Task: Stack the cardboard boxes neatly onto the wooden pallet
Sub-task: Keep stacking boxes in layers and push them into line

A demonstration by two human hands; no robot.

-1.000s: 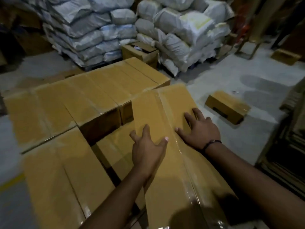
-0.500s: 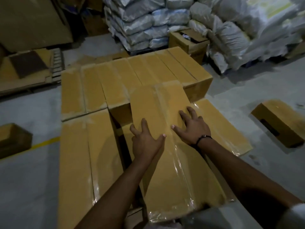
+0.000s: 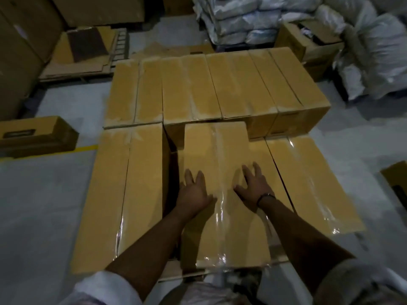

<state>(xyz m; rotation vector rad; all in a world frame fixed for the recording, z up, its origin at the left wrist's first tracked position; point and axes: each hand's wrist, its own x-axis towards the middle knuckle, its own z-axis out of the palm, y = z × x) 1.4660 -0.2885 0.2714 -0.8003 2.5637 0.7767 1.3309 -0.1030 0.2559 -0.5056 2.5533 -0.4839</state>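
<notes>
Pressing down with left hand, fingers straight, and right hand, fingers spread, on a taped cardboard box lying between neighbouring boxes, hard against the back row.

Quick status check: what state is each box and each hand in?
middle box: taped shut, under both hands
left hand: open, flat on the middle box
right hand: open, fingers spread on the middle box
back row of boxes: taped shut, side by side
left front box: taped shut
right front box: taped shut
box by the sacks: flaps open
box on the floor, left: off the stack
</notes>
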